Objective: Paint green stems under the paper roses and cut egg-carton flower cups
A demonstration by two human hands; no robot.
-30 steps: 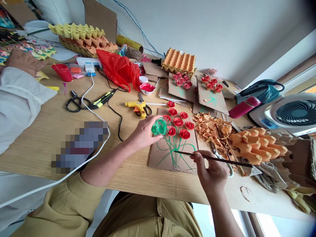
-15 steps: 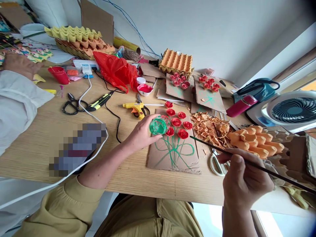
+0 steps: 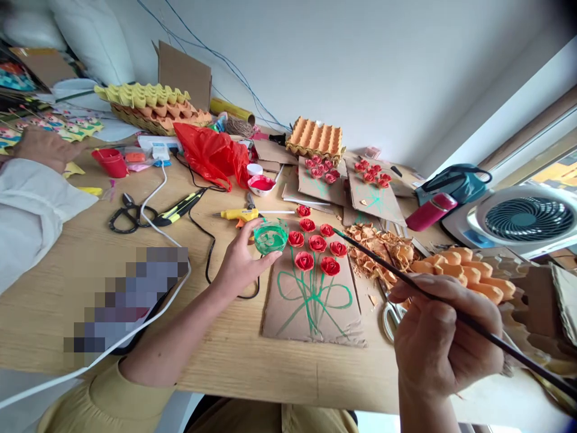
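Observation:
My left hand (image 3: 243, 258) is closed around a small clear cup of green paint (image 3: 271, 237), tilted toward me beside the red flowers. In my right hand (image 3: 451, 337) is a long dark paintbrush (image 3: 396, 273), its green tip close to the upper right red flower (image 3: 327, 230); whether it touches cannot be told. Several red paper-pulp flowers sit on a cardboard sheet (image 3: 288, 325) in front of me. Green painted stems and a bow run down the sheet below them.
A yellow glue gun (image 3: 234, 214), black scissors (image 3: 128, 216) and a utility knife (image 3: 181, 207) lie on the left. Orange egg-carton scraps (image 3: 383, 243) and white-handled scissors (image 3: 391, 319) lie right. Behind stand finished flower cards (image 3: 376, 201) and a fan (image 3: 525, 216). A co-worker's hand (image 3: 47, 147) rests far left.
My left hand has moved the green cup left, off the flowers. The brush tip has shifted up and left to the upper right flower. The view has tilted up slightly.

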